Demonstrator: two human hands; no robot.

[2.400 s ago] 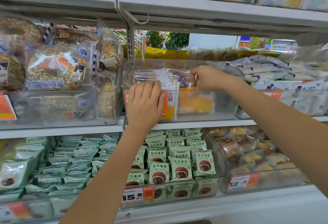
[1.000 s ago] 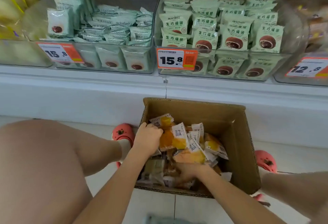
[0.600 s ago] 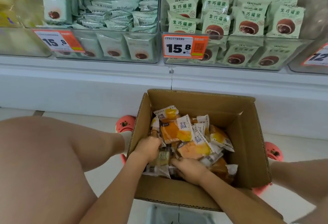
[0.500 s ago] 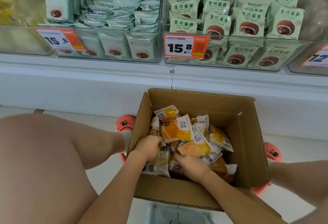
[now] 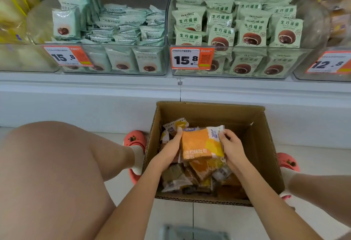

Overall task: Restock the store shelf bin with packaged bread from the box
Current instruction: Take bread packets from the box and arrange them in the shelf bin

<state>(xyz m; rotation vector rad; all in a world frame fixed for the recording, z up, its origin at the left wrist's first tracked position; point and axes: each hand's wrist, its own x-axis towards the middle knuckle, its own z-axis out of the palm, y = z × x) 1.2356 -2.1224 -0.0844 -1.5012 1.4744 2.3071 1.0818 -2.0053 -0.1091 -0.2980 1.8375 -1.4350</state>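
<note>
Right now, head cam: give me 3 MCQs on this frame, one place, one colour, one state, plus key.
1. Where does the cardboard box sit?
A. On the floor below the shelf bins
B. On the shelf
C. On a cart

2. What colour is the price tag reading 15.8 behind the box?
A. Blue and white
B. Orange and white
C. Green and white

3. How is the orange bread packet held?
A. Left hand alone
B. Lying untouched
C. Between both hands

Key: 1 A, the box stands on floor tiles between the person's feet. 2 B, orange frame around a white panel. 3 C, the left hand and right hand grip its opposite edges above the other packets.
</note>
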